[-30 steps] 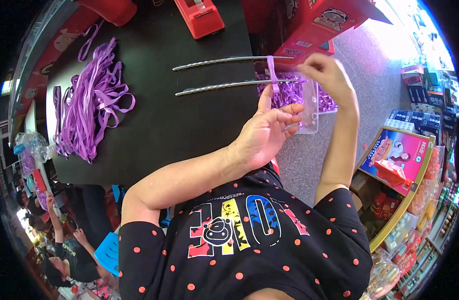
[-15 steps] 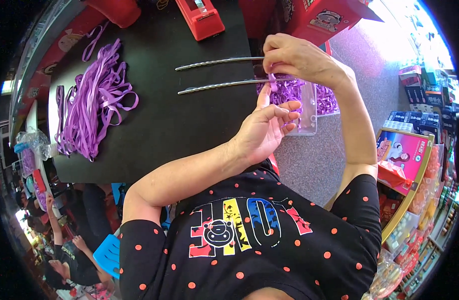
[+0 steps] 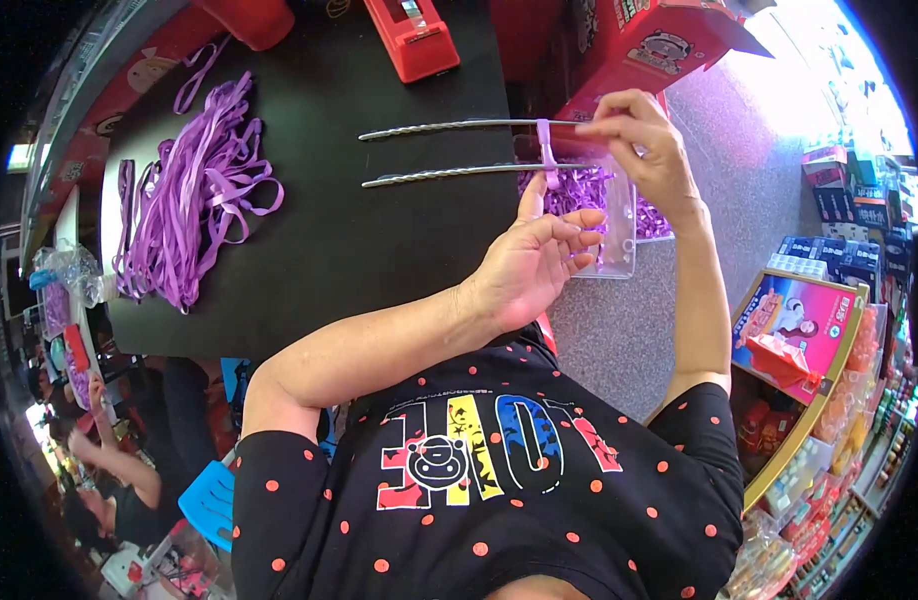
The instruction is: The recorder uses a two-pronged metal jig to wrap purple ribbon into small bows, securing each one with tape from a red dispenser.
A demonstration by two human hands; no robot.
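Two slim twisted metal rods [image 3: 439,174] stick out side by side over the black table. A purple ribbon [image 3: 545,150] is looped across both near their right ends. My left hand [image 3: 524,270] is palm up below the rods; one raised fingertip touches the ribbon's lower end, and the other fingers are loosely bent and apart. To the right of the loop is my right hand [image 3: 651,150], its fingers bent but apart by the rod ends, with nothing visible between them. Under the rods, a clear plastic box [image 3: 622,240] contains many small purple ribbon pieces [image 3: 577,205].
A heap of purple ribbon strips [image 3: 194,200] lies on the left of the black table [image 3: 319,250]. A red tape dispenser [image 3: 414,40] stands at the far side. Beyond my right hand is a red carton [image 3: 649,50]. Further right are a display stand [image 3: 799,330] and shelves. Another person [image 3: 129,490] sits at lower left.
My right hand has moved away from the rods to the right, uncovering the ribbon loop across both. My left hand has stayed nearly in place.
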